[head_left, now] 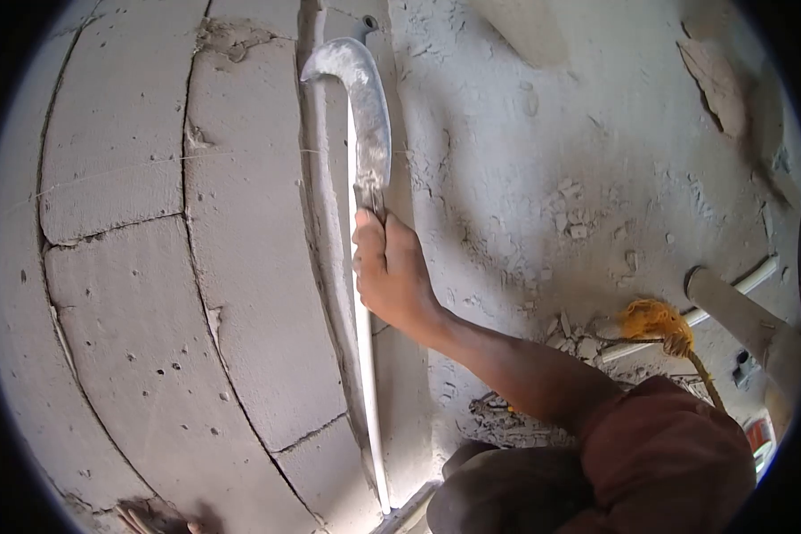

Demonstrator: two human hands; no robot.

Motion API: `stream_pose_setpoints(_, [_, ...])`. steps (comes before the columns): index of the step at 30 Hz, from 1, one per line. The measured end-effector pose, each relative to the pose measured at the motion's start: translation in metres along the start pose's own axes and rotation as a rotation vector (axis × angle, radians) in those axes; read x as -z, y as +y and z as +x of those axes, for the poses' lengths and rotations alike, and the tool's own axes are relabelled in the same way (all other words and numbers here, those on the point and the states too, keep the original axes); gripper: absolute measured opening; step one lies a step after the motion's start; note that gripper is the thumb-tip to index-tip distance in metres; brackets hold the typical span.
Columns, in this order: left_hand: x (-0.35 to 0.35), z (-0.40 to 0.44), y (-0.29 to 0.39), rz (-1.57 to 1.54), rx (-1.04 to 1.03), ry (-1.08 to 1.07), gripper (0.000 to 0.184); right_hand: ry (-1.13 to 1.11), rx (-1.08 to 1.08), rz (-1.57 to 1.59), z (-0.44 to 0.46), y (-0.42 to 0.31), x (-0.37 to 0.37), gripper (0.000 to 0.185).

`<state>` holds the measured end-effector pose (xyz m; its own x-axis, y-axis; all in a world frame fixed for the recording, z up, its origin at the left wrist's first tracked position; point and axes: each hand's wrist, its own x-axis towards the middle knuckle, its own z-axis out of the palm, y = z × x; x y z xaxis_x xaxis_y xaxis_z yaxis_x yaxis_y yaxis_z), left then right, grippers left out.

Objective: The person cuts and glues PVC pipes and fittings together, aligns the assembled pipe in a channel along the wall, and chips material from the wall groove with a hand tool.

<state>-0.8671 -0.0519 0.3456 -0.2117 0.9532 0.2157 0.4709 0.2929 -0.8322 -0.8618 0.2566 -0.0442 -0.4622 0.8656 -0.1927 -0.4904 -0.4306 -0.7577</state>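
Observation:
My right hand (390, 271) is closed round the handle of a billhook (371, 125). Its worn grey blade points up the wall and hooks to the left at the top. Just behind the blade and my fingers runs a long white pipe (368, 392), set along a chased groove (334, 222) in the block wall (249, 249). Whether the blade touches the pipe I cannot tell. Only a few fingers of my left hand (156, 519) show at the lower left edge, spread against the wall; the rest is out of view.
Rubble (574, 214) and dust cover the floor to the right. A bundle of orange fibre (654, 325) lies near another white pipe (756, 276) and a thick round tube (739, 307). A dark pipe end (369, 23) sticks out above the blade.

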Motion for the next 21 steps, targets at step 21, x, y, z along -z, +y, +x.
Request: stream_pose_setpoints(21, [0.005, 0.005, 0.002, 0.104, -0.047, -0.018, 0.090, 0.026, -0.324, 0.465, 0.041, -0.031, -0.051, 0.038])
